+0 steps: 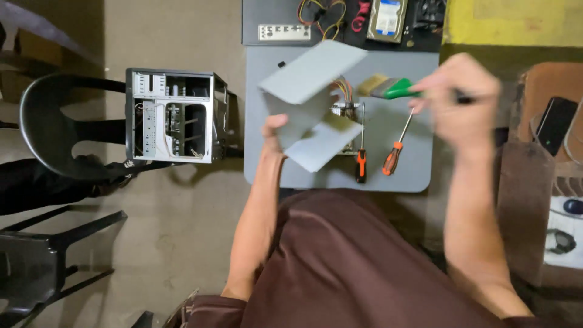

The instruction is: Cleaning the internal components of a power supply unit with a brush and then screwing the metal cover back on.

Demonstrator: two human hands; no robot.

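Observation:
My left hand [275, 130] grips a bent grey metal cover [310, 91] and holds it tilted above a small grey table [413, 170]. My right hand [458, 100] is blurred and closed around a green-handled paintbrush [388, 88], whose bristles point left toward the cover. Under the cover lies a metal unit with coloured wires [346, 100], partly hidden. Two orange-handled screwdrivers [393, 155] lie on the table between my hands.
An open computer case [173, 115] rests on a black chair [54, 130] at the left. Behind the table, a dark tray holds a hard drive [387, 18], cables and a metal plate. A phone [555, 124] lies at the right.

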